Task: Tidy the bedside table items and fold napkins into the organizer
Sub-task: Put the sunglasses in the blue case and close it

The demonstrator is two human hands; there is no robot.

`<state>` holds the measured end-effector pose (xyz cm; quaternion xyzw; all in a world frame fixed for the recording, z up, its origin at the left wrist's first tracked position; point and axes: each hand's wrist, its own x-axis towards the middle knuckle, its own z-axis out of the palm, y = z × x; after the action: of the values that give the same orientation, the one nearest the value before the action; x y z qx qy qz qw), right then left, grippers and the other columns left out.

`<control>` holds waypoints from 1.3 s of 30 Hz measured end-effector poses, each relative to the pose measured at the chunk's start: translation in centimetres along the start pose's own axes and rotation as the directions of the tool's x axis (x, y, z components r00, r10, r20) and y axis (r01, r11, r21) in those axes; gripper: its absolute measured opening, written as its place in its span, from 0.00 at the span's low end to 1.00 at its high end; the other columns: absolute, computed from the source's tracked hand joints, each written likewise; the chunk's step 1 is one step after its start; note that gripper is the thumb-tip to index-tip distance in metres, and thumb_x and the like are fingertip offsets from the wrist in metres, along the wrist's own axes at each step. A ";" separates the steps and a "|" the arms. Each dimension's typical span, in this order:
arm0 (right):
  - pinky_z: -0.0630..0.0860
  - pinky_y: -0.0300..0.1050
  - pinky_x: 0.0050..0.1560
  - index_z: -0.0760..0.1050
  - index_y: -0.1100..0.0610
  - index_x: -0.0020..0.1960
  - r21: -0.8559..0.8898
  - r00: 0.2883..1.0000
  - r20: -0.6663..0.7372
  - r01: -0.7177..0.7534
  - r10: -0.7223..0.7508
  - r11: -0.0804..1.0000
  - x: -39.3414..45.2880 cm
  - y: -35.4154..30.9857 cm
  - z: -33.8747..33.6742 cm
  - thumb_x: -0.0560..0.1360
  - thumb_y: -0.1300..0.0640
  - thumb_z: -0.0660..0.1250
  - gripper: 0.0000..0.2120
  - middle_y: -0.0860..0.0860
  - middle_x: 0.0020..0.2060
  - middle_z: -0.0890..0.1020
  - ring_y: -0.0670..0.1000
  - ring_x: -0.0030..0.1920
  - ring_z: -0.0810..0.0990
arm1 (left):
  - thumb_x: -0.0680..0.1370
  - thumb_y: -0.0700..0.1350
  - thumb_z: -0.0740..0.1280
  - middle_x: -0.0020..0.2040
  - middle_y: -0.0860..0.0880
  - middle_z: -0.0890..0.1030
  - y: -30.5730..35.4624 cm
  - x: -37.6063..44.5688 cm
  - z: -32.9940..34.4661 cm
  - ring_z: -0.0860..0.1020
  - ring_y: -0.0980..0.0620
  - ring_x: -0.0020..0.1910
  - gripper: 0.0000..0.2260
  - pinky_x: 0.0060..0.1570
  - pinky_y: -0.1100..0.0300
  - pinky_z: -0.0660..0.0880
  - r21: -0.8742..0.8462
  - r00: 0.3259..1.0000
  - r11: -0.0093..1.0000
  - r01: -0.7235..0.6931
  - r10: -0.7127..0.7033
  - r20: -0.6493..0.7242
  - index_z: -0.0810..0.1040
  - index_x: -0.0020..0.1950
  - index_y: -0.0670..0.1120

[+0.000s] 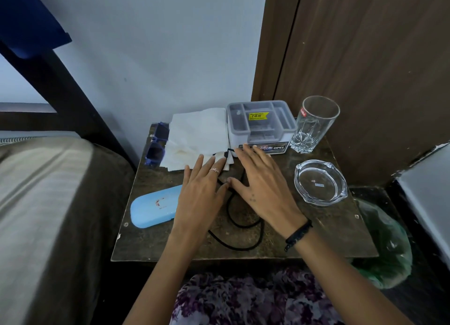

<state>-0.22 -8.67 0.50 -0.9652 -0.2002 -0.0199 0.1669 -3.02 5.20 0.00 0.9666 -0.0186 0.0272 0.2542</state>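
With fingers spread flat, the left hand [203, 190] and right hand [263, 186] hover above the black cable [243, 227], which should be coiled loosely before the napkins [197, 134].

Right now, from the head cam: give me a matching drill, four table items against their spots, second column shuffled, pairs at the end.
Items:
1. sunglasses
2. drinking glass
3. ashtray
4. glasses case

Places:
A. right side of the table, nearer the person than the organizer
B. front left of the table, beside the left wrist
C. back left edge, beside the napkins
D. back right, next to the organizer

The organizer stands at the back; the napkins lie to its left.

Pairs: 1-C, 2-D, 3-A, 4-B
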 end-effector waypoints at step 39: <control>0.56 0.52 0.71 0.62 0.50 0.70 -0.004 0.945 0.222 0.248 -0.241 0.969 0.7 -3.9 2.2 0.68 0.46 0.69 0.33 0.51 0.66 0.67 0.52 0.68 0.62 | 0.66 0.56 0.74 0.72 0.55 0.66 -8.1 -3.2 -3.0 0.55 0.54 0.75 0.38 0.72 0.46 0.37 0.156 0.990 0.987 0.038 -0.058 0.126 0.61 0.72 0.57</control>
<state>-1.17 -4.27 -0.31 -0.9318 -0.3350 0.0634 0.1248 -5.91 13.79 -1.52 0.9832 -0.0097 -0.0407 0.1778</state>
